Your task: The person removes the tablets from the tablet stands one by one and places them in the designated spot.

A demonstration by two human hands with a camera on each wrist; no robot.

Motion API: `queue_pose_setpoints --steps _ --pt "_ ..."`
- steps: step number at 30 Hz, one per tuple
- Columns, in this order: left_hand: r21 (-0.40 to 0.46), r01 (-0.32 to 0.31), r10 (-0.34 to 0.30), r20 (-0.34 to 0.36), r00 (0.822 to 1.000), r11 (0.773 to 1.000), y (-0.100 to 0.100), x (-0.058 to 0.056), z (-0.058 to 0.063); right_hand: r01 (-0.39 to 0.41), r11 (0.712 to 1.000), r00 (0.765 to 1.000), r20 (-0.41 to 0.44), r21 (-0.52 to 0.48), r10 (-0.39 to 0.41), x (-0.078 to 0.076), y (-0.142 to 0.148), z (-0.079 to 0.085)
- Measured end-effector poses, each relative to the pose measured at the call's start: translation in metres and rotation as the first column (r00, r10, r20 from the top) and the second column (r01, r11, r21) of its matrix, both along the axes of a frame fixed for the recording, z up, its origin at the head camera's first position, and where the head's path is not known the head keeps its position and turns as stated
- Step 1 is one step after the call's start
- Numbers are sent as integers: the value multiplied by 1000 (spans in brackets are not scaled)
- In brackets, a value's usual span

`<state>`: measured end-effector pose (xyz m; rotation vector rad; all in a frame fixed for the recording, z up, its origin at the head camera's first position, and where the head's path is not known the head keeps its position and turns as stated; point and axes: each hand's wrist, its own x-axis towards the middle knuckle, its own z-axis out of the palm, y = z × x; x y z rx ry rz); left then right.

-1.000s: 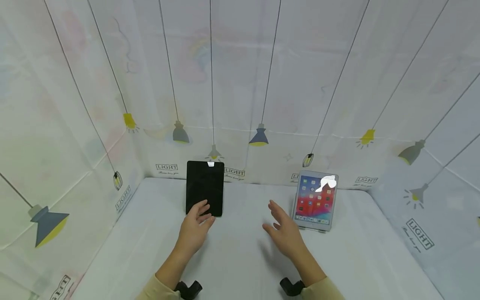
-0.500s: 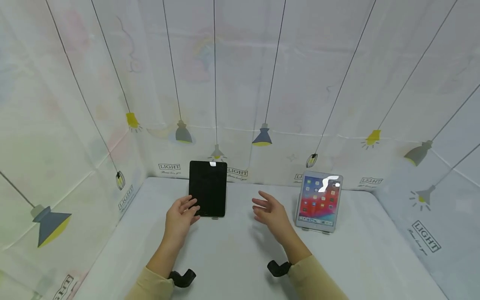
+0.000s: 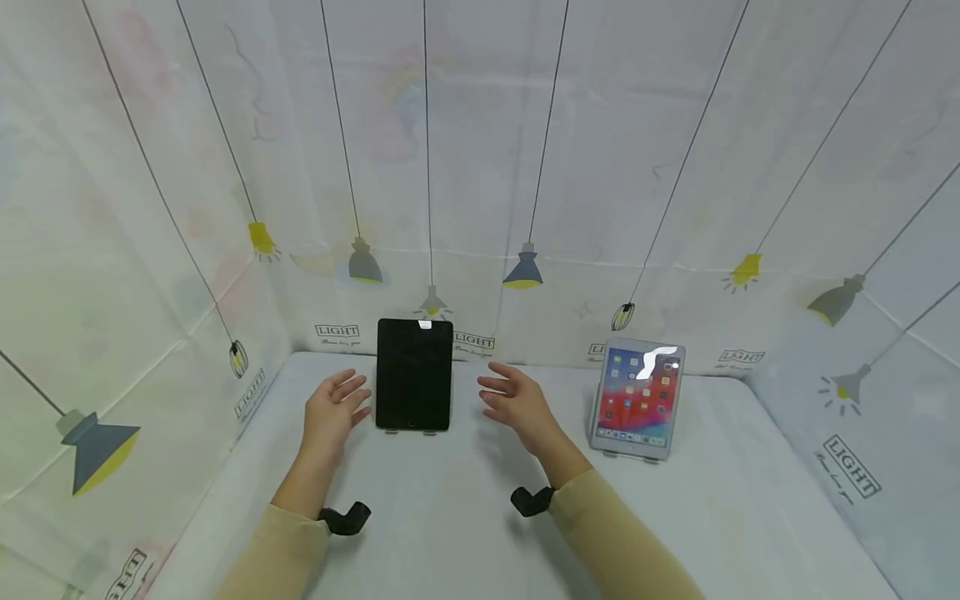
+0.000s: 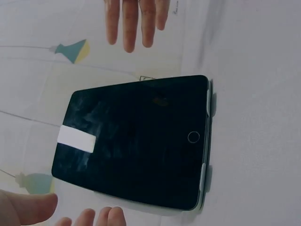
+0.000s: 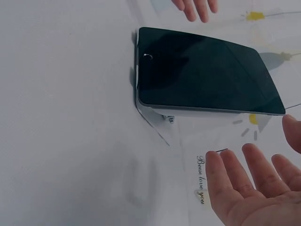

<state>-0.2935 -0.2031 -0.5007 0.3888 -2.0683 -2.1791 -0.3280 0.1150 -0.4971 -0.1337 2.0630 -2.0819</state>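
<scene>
A black tablet (image 3: 414, 375) with a dark screen leans back on a low stand near the back wall. Its round home button (image 4: 193, 137) shows in the left wrist view, as does a white glare patch on the glass. My left hand (image 3: 333, 408) is just off the tablet's left edge, fingers relaxed and holding nothing. Off its right edge, with a wider gap, my right hand (image 3: 521, 406) faces it with loosely bent fingers. The right wrist view shows the right palm (image 5: 263, 202) beside the tablet, and part of the stand (image 5: 168, 118) under it.
A white tablet (image 3: 637, 396) with a lit screen of app icons leans on its own stand to the right. White cloth covers the table (image 3: 465, 517). A curtain (image 3: 480, 167) printed with hanging lamps encloses the back and sides.
Both hands have moved: the left one went leftward and back, uncovering the black tablet's lower left corner. The right one moved left, away from the white tablet. Both tablets stay put.
</scene>
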Motion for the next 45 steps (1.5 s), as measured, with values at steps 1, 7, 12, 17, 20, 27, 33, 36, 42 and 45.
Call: queue_pose_setpoints --steps 1,7,12,17,20,27,33,36,42,45 --pt "1 5 -5 7 1000 1000 -2 -2 0 -1 1000 1000 7 0 1 -2 -1 0" --pt "21 47 -48 19 999 999 -14 -12 5 -5 1000 1000 3 -15 5 -10 -7 1" --pt "7 91 -91 10 996 996 -22 -21 12 -17 1000 1000 0 -13 17 -15 -12 7" --pt "-10 151 -151 -11 988 988 -27 -27 16 -39 999 999 -4 -2 39 -17 -16 12" --pt "-21 169 -170 -17 985 985 -27 -31 14 -49 999 999 -5 -6 49 -19 -19 14" --pt "-51 163 -164 -10 986 985 -29 -41 14 -56 998 998 -4 -14 56 -27 -28 16" --pt "-54 192 -193 -27 981 980 -28 -51 20 -64 998 998 -8 -18 64 -32 -35 23" --pt "-58 203 -206 -40 978 977 -24 -55 24 -77 997 997 -12 -6 77 -35 -38 26" --pt "-96 208 -211 -22 977 973 -18 -62 30 -63 998 998 1 -5 63 -41 -45 32" --pt "-119 210 -214 -18 977 970 -16 -65 31 -56 998 998 4 -12 56 -43 -48 33"
